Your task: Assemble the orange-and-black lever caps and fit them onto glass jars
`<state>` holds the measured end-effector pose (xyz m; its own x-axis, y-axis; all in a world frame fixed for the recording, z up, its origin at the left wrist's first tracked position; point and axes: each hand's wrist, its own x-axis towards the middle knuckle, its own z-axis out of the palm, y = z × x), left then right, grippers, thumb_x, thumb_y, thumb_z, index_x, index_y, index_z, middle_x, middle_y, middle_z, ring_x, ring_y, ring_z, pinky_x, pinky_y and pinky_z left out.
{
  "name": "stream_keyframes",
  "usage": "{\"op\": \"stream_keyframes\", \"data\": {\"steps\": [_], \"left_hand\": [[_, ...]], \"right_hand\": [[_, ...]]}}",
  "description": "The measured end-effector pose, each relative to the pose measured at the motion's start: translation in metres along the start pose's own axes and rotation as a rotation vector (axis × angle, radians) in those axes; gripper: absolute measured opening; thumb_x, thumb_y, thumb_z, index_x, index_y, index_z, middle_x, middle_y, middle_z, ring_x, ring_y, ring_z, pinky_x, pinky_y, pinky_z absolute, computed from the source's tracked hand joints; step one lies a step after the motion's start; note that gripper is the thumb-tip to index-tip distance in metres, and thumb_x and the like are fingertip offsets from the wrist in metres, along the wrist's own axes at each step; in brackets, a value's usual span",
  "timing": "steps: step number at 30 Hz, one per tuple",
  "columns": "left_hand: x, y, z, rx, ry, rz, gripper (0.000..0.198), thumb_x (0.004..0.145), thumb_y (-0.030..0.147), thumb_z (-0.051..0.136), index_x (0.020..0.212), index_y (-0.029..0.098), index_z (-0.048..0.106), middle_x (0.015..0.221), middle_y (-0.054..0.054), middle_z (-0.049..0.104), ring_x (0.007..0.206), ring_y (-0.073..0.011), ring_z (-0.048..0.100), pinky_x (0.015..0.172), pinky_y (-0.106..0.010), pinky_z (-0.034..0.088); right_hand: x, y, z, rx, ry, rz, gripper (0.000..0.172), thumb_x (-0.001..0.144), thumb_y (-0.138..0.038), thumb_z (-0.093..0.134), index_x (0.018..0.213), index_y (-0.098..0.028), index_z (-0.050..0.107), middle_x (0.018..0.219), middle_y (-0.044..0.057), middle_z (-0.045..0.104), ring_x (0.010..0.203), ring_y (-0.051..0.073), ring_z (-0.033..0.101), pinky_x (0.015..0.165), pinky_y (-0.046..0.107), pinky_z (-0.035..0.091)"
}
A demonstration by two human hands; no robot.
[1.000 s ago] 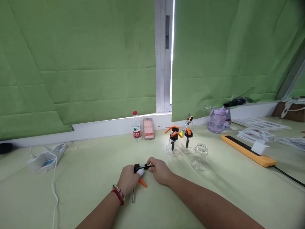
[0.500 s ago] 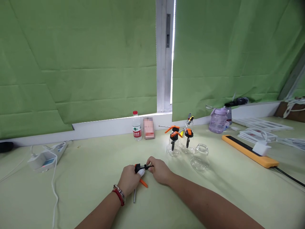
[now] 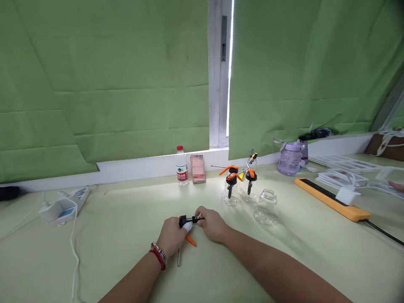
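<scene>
My left hand (image 3: 172,236) is closed round the black body of a sprayer head (image 3: 186,220), with an orange lever and a thin metal tube sticking out below the fingers. White material covers the thumb tip. At the narrow black end of the same piece, my right hand (image 3: 212,224) pinches with thumb and fingertips. To the right stand clear jars (image 3: 229,199) topped with similar black-and-orange heads (image 3: 251,174), their metal tubes pointing sideways. Nearer to me is a clear jar with no top (image 3: 266,210).
A water bottle (image 3: 182,170) and a pink box (image 3: 198,169) stand by the sill. At right are an orange power strip (image 3: 330,200), a purple jug (image 3: 289,158), white frames (image 3: 344,165) and another person's hand (image 3: 397,186). A white power strip (image 3: 67,207) with cables lies left.
Both hands keep nearly the same hold and position on the sprayer head. Another person's hand has come into view at the right edge, near a white frame. The view has shifted slightly.
</scene>
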<state>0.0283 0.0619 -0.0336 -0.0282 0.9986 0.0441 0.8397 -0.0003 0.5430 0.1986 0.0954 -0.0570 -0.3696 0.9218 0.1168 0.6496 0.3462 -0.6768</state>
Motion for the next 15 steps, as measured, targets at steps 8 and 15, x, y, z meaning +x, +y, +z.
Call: {"op": "stream_keyframes", "data": {"steps": [8, 15], "left_hand": [[-0.0002, -0.0001, -0.0008, 0.012, 0.016, -0.007, 0.03, 0.075, 0.043, 0.05, 0.058, 0.017, 0.052, 0.055, 0.0, 0.051, 0.051, -0.0123, 0.043, 0.048, -0.024, 0.029], [0.0029, -0.0047, -0.0067, 0.004, 0.037, -0.023, 0.029, 0.075, 0.042, 0.049, 0.06, 0.017, 0.053, 0.054, -0.001, 0.055, 0.053, -0.0149, 0.051, 0.05, -0.024, 0.032]], "right_hand": [[-0.0002, 0.0, -0.0013, 0.033, -0.004, 0.005, 0.029, 0.079, -0.016, 0.051, 0.107, -0.024, 0.052, 0.082, 0.001, 0.061, 0.072, 0.015, 0.052, 0.061, 0.023, 0.03], [-0.001, -0.0009, -0.0021, 0.1, -0.007, 0.023, 0.017, 0.078, -0.016, 0.051, 0.093, -0.022, 0.057, 0.076, 0.0, 0.06, 0.068, 0.014, 0.051, 0.059, 0.022, 0.031]]}}
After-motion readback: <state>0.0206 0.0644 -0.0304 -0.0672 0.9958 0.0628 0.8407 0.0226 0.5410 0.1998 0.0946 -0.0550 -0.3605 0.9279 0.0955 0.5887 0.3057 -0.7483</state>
